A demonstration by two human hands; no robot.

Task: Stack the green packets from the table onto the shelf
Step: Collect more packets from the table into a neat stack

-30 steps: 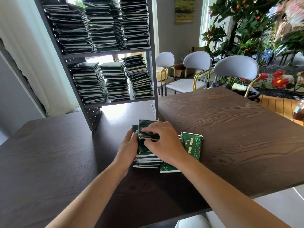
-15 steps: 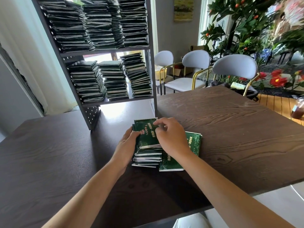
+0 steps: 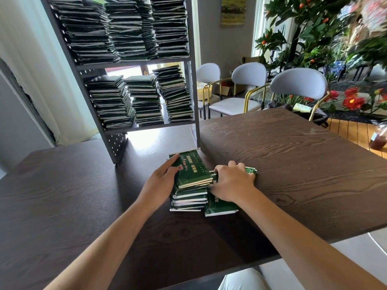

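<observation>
Just in front of the shelf (image 3: 134,61), a stack of green packets (image 3: 189,185) sat on the table (image 3: 293,155) between both hands. Straight left hand (image 3: 161,183) pressed its left side; right hand (image 3: 232,183) curled over packets beside it, apparently gripping them.

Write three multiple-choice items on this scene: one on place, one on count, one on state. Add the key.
1. Where does the pile of green packets lie?
A. on the table, before the shelf
B. on a chair
C. on the floor

2. How many packet stacks stand on the shelf's lower level?
A. one
B. three
C. five

3. What is the left hand doing?
A. hanging idle
B. gripping a cup
C. resting against the pile's side

Key: 1 A, pile sits on dark wood; 2 B, three stacks side by side; 3 C, fingers lie along its edge.
</observation>
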